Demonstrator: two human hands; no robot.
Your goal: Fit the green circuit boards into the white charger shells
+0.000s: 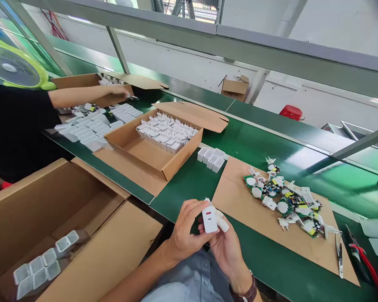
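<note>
A white charger (209, 219) with a red port and a dark slot on its face is held upright in front of my body, above the green bench edge. My left hand (187, 226) pinches it from the left with thumb and fingers. My right hand (228, 247), with white covers on some fingertips, grips it from the right and below. Beyond my hands, several white open casings (211, 158) stand in a small group. To the right, a pile of circuit boards with white plug parts (283, 201) lies on a cardboard sheet (233, 188).
A shallow carton (168, 167) holds rows of white chargers. A large carton (15, 188) with casings stands at lower left. Tweezers (339, 256) and red-handled pliers (365, 258) lie at right. A co-worker's arm (82, 96) reaches in from the left, near a green fan (15, 65).
</note>
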